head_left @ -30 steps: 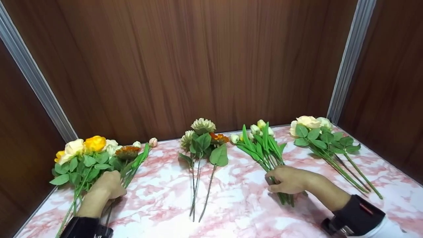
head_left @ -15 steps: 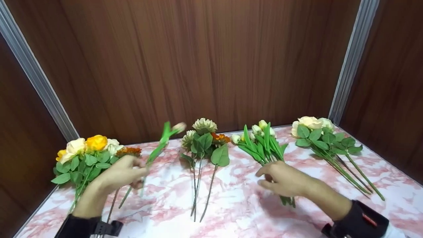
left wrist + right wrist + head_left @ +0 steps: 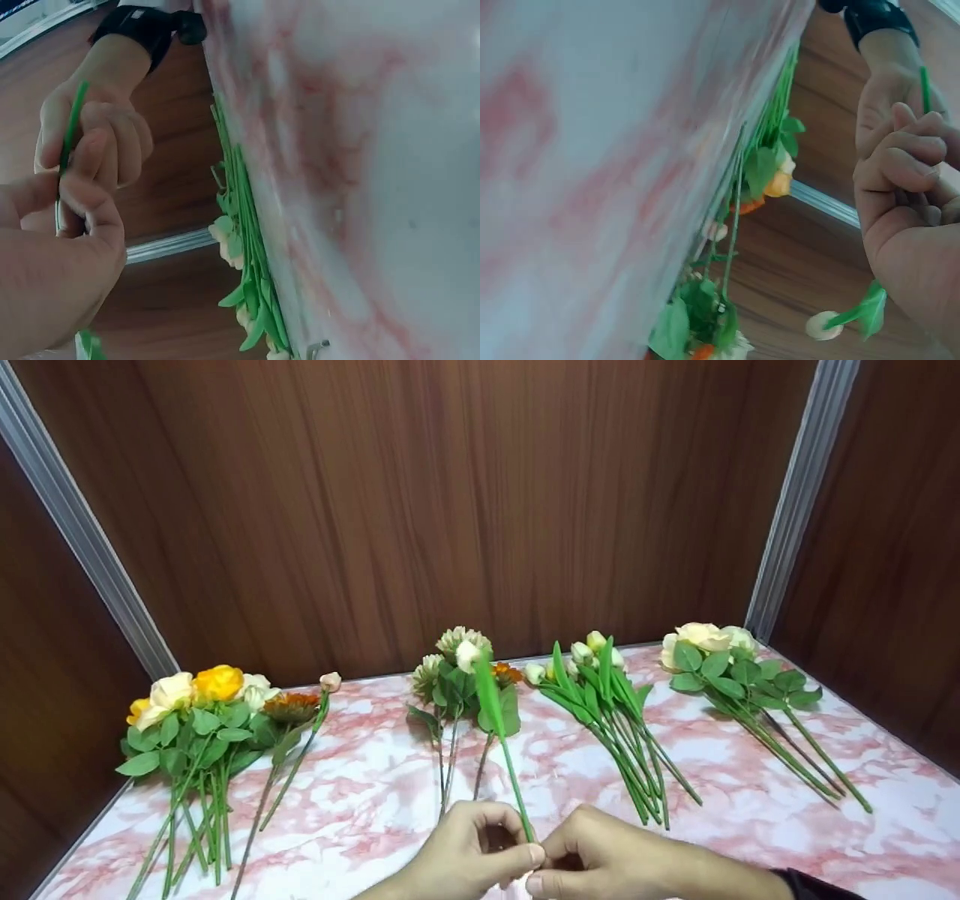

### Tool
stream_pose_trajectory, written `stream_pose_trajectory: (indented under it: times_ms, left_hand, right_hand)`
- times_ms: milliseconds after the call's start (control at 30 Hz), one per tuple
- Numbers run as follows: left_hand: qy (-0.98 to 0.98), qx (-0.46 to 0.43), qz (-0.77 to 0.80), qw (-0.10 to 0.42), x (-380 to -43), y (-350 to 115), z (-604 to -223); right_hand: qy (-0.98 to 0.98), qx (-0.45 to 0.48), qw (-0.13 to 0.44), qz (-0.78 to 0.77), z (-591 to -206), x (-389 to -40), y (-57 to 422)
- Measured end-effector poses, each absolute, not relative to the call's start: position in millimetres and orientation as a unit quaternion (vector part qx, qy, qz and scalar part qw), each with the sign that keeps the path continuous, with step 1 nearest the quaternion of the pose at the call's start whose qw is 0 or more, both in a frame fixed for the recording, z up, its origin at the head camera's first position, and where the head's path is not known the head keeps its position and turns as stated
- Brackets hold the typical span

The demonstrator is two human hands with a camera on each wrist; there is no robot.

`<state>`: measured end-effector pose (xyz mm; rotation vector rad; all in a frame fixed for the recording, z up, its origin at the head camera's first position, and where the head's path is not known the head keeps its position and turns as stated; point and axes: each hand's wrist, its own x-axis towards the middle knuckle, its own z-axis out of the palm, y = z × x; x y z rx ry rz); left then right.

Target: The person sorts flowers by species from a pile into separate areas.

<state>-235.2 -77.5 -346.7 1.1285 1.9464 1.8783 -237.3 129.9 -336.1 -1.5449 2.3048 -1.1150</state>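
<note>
A white tulip [image 3: 466, 656] with a green leaf stands upright between my hands, overlapping the middle bunch in the head view. My left hand [image 3: 472, 847] pinches its green stem [image 3: 516, 787] between thumb and fingers. Close against it, my right hand [image 3: 600, 855] has its curled fingers and thumb at the same stem, low down. The stem's lower end [image 3: 77, 105] sticks out past the fingers in the left wrist view. In the right wrist view the tulip's bloom [image 3: 825, 325] shows beyond my hand, and the curled fingers hide part of the stem.
On the marbled table [image 3: 360, 810], yellow and cream roses [image 3: 217, 684], an orange flower [image 3: 291, 706] and a pink tulip [image 3: 330, 682] lie left. White tulips [image 3: 581, 652] lie right of the middle bunch [image 3: 457, 682], cream roses [image 3: 701, 637] far right. Brown panels [image 3: 480, 510] stand behind.
My left hand has lifted the white tulip from the left group and brought it to the front middle. My right hand has left the tulip bunch and moved left to meet it.
</note>
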Motion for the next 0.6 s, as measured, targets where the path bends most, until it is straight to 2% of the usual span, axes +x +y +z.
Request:
stream_pose_trajectory:
  times_ms: [100, 167, 267, 400, 500, 533, 600]
  left_hand:
    - [0.694, 0.363, 0.617, 0.084, -234, -78, -346]
    - [0.730, 0.365, 0.575, 0.052, -235, -79, -343]
    - [0.777, 0.371, 0.509, 0.008, -238, -83, -340]
    - [0.813, 0.359, 0.458, -0.026, -255, -97, -336]
    - [0.855, 0.308, 0.409, -0.082, -277, -123, -327]
    - [0.873, 0.285, 0.378, -0.115, -286, -135, -324]
    - [0.917, 0.214, 0.299, -0.156, -304, -163, -320]
  right_hand:
    - [0.771, -0.493, 0.084, -0.395, -338, -238, 130]
    - [0.774, -0.480, 0.081, -0.404, -337, -240, 130]
    - [0.792, -0.459, 0.063, -0.399, -335, -244, 133]
    - [0.835, -0.402, 0.035, -0.375, -331, -257, 144]
    - [0.868, -0.359, -0.003, -0.343, -330, -273, 156]
    - [0.879, -0.346, -0.018, -0.329, -330, -279, 161]
    - [0.901, -0.321, -0.056, -0.287, -331, -291, 173]
